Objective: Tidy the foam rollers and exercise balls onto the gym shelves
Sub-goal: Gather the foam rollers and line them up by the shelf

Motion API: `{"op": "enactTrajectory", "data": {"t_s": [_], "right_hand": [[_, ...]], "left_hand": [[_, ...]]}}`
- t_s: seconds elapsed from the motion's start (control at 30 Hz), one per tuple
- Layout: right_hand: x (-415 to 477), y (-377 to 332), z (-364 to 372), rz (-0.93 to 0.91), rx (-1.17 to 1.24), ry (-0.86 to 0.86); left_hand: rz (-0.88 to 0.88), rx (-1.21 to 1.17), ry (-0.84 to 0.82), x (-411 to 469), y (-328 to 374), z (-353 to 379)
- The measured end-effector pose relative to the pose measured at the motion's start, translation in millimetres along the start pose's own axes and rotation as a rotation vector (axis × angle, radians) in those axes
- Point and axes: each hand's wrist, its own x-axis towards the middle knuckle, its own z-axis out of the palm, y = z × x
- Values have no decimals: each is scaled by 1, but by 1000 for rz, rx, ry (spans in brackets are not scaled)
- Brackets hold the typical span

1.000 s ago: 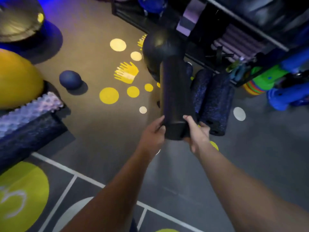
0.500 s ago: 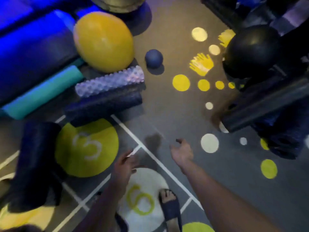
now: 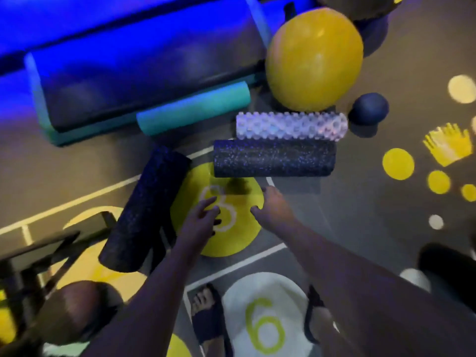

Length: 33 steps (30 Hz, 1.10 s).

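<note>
Grey gym floor, dim and blue-lit, painted with yellow dots and numbered circles. The bottom-left corner is a blurred jumble I cannot make out. A dark speckled roller lies flat, touching a white knobbly roller; a yellow ball and a small navy ball sit behind. The left hand and right hand stretch out just short of it, fingers loose, holding nothing.

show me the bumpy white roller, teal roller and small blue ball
bumpy white roller point(image 3: 292, 125), head view, mid side
teal roller point(image 3: 193, 109), head view, mid side
small blue ball point(image 3: 370, 109), head view, centre
</note>
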Motion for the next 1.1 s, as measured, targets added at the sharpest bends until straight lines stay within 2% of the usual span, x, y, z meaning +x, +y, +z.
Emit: {"op": "enactTrajectory", "data": {"t_s": [0.13,0.23,0.3,0.37,0.47,0.53,0.6,0.67,0.73,0.83,0.97,1.1], "right_hand": [[18,32,-35,1,-82,46],[42,79,-61,-16,-173,73],[70,112,-72,-28,-230,93],[104,136,-81,-67,-296,130],[168,160,-87,-146,-472,101],[209,179,-81,-173,-584,89],[242,206,-68,-185,-687,172],[261,226,-52,-236,-740,312],[270,239,-40,-296,-731,452],[279,247,-29,-324,-692,535],[282,249,-27,-337,-710,551],[278,244,-33,-355,-737,530]], "left_hand": [[29,-12,44,-1,6,37],[102,179,-5,27,13,71],[186,368,-22,57,19,96],[358,586,-1,96,29,125],[607,1123,-97,170,41,177],[681,1470,-104,222,35,209],[737,1629,-45,269,19,233],[789,1672,68,294,1,241],[912,1651,184,305,-15,240],[1104,1600,219,312,-24,236],[1114,1626,243,313,-20,237],[989,1777,268,305,-12,240]]}}
